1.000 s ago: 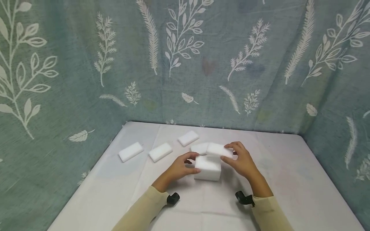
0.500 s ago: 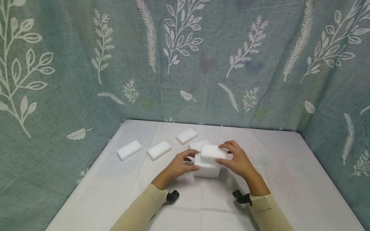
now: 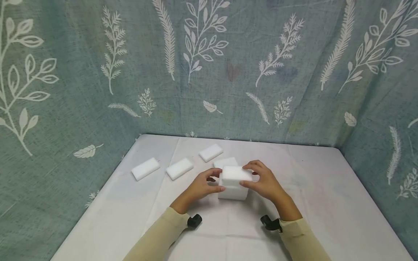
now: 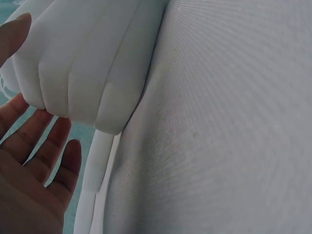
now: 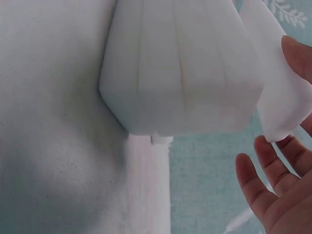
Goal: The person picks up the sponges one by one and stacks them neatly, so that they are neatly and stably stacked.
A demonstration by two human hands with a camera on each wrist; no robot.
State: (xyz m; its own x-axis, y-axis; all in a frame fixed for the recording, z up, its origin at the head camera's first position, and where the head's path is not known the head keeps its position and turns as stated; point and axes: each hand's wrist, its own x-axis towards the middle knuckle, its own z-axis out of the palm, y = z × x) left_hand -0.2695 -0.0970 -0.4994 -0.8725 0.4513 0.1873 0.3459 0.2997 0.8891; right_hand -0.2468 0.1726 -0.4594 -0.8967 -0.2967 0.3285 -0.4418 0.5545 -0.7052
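Note:
Several white blocks form a stack (image 3: 232,193) (image 4: 83,63) (image 5: 180,73) on the table. The left hand (image 3: 200,186) (image 4: 31,165) holds the stack's left side, with its thumb at the front and fingers behind. At the top right, the right hand (image 3: 265,183) (image 5: 287,192) pinches another white block (image 3: 236,174) (image 5: 275,78) between thumb and fingers. That block lies over the stack, tilted against its top layer in the right wrist view; whether it touches all along is hidden.
One loose white block (image 3: 226,162) lies just behind the stack. Further left and back are three more, a far one (image 3: 210,152), a middle one (image 3: 179,169) and a leftmost one (image 3: 145,169). Patterned cloth (image 3: 196,108) hangs around the table.
The right hand has carried its block leftwards, from beyond the stack's right rear to over the top. The left hand has stayed at the stack's side; the head view has shifted slightly.

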